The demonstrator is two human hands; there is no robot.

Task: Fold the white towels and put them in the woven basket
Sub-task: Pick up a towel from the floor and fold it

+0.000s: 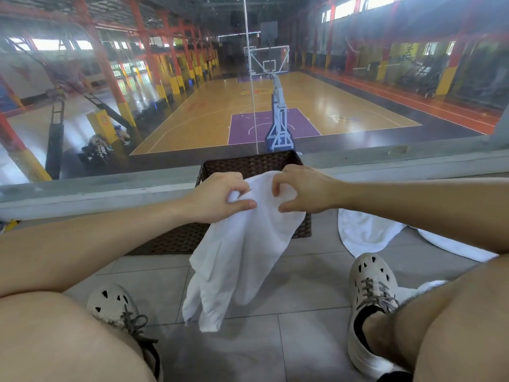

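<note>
A white towel [242, 252] hangs crumpled in the air in front of me, its lower end dangling above the floor tiles. My left hand [220, 197] pinches its top edge between thumb and fingers. My right hand [303, 188] grips the same top edge a little to the right. Behind the towel stands the dark woven basket [248, 164] against the window ledge; its inside is hidden by my hands and the towel. Another white towel [366, 232] lies spread on the floor to the right of the basket.
My two knees and shoes [369, 288] frame the grey tiled floor [289, 299] under the towel. A glass window [248, 78] with a low ledge [96, 194] runs behind the basket, overlooking a basketball court. A bit of white cloth [416, 290] lies by my right shoe.
</note>
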